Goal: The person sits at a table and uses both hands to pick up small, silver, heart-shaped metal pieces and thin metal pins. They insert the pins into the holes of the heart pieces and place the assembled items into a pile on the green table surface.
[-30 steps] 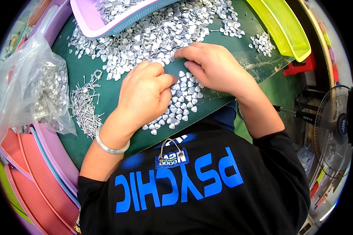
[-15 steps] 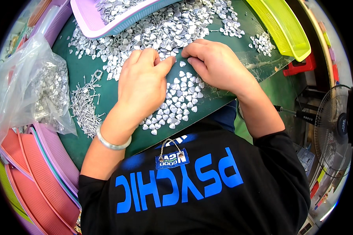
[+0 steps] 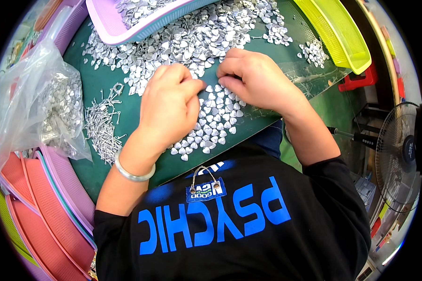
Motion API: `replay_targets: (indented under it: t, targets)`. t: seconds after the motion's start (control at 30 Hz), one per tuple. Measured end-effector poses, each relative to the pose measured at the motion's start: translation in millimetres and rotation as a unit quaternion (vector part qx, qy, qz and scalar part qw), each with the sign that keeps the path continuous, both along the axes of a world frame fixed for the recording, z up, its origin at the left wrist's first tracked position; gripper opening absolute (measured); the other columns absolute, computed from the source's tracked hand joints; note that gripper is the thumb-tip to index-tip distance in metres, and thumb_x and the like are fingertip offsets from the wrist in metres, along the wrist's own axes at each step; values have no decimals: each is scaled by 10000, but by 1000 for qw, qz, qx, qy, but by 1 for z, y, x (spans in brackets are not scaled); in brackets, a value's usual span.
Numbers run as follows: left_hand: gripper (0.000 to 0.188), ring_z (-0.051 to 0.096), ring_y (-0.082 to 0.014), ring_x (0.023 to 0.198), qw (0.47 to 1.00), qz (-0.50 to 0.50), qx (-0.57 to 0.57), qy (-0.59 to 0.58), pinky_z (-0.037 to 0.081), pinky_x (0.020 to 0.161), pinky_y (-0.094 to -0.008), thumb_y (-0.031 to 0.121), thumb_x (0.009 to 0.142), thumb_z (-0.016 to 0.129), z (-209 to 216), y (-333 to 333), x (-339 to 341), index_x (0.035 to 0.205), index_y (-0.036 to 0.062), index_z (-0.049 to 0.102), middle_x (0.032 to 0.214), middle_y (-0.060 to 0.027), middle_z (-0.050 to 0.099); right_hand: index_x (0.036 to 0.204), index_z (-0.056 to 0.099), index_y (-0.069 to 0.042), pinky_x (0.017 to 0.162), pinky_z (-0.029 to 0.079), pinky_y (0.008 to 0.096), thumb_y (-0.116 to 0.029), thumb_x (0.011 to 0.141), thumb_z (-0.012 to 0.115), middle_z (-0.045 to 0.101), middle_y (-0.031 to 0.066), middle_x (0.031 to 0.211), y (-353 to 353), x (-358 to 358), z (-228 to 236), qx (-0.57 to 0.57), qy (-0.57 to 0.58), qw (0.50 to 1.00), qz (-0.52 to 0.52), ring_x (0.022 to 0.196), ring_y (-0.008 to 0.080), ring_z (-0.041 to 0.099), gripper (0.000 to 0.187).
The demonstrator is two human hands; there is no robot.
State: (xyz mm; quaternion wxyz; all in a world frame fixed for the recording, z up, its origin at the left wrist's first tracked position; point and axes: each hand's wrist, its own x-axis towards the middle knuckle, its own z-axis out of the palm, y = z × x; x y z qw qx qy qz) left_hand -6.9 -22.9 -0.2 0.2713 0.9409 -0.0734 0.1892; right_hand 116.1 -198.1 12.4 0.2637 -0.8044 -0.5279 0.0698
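Note:
Silver heart-shaped pieces lie in a large heap (image 3: 192, 42) on the green table, and a smaller group of hearts (image 3: 215, 124) is spread in a single layer nearer my body. My left hand (image 3: 171, 100) is over the left side of this group, its fingers curled and its index fingertip by the topmost hearts. Across a narrow gap, my right hand (image 3: 255, 77) has its fingers bent together and its thumb tip low by the upper right hearts. Whatever either hand's fingertips may hold is hidden.
Left of my left hand lie a pile of small metal pins (image 3: 103, 131) and a clear plastic bag (image 3: 61, 103) of silver pieces. A pink-and-blue basket (image 3: 112, 35) stands behind, a yellow-green basket (image 3: 342, 37) at far right. Stacked baskets (image 3: 51, 210) and a fan (image 3: 398, 154) flank me.
Both hands have come slightly nearer my body, the left one more. The lone heart between the fingertips is gone from its spot, and more hearts show at the group's top edge.

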Motion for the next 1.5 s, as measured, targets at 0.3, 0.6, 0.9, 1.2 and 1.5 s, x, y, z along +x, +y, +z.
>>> replay_targets:
  t: [0.3, 0.6, 0.9, 1.2, 1.5]
  targets:
    - [118, 536, -251, 766, 999, 12, 31, 12, 457, 672, -359, 53, 735, 714, 0, -11, 6, 851, 67, 705, 756, -46, 551, 861, 681, -85, 684, 528, 405, -125, 826, 606, 636, 81, 854, 11, 3, -9, 32, -78, 995, -57, 799, 299, 647, 92]
    - [110, 536, -251, 746, 999, -1, 46, -16, 460, 651, -359, 38, 688, 721, -2, -9, 5, 780, 67, 669, 752, -47, 549, 891, 688, -98, 687, 528, 405, -130, 822, 594, 644, 83, 831, 11, -1, -3, -24, -89, 995, -38, 810, 296, 648, 121]
    - [111, 535, -260, 765, 999, 28, 20, -34, 469, 667, -372, 69, 712, 679, 2, -4, 8, 821, 84, 685, 789, -42, 548, 901, 683, -91, 745, 523, 412, -146, 814, 625, 662, 93, 885, 9, 5, -8, -11, -69, 997, -35, 861, 300, 647, 119]
    - [58, 549, -258, 791, 992, 57, 100, -56, 473, 683, -379, 99, 701, 682, -6, -10, 33, 697, 79, 628, 766, -53, 537, 865, 653, -61, 660, 496, 386, -86, 794, 659, 611, 84, 831, 7, 2, -3, 10, -66, 998, -12, 757, 315, 612, 75]
    - [30, 551, -266, 801, 992, 39, 103, -57, 481, 697, -388, 74, 724, 656, -6, -9, 36, 724, 76, 626, 773, -65, 543, 889, 656, -27, 685, 498, 380, -16, 812, 609, 609, 103, 838, -9, 10, 0, 35, -39, 999, -6, 789, 315, 614, 91]
